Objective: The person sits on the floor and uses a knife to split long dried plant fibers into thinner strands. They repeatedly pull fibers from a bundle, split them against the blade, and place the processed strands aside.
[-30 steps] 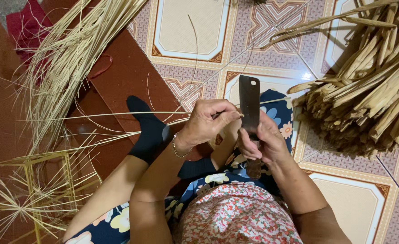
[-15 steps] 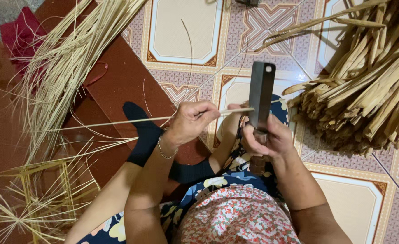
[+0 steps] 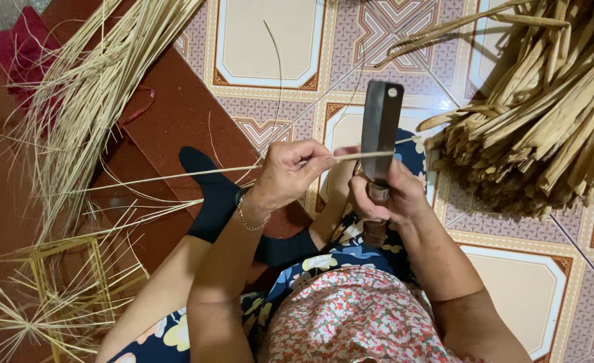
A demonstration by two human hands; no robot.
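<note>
I see my right hand [image 3: 394,195] wrapped tight around the wooden handle of a knife [image 3: 379,138], fist closed, the dark flat blade pointing up and away from my lap. My left hand [image 3: 290,171] sits just left of the knife, wrist bent, thumb and fingers pinched narrow on a thin pale strip [image 3: 196,173]. The strip runs nearly level: its right end crosses the blade and pokes out a little past it, and its long left part reaches out over my black sock [image 3: 213,202]. A thin bracelet [image 3: 250,218] circles the left wrist.

No containers show here. Right of the knife, a heap of thick dry stalks [image 3: 545,114] lies on the patterned tiles [image 3: 263,40]. Well left of the knife, a sheaf of fine straw [image 3: 88,101] fans over a brown mat [image 3: 176,121], with a square straw frame [image 3: 41,282] below it.

The strip is slim, straight, straw-coloured and flat-looking; I cannot tell whether the blade cuts into it or only touches it.
</note>
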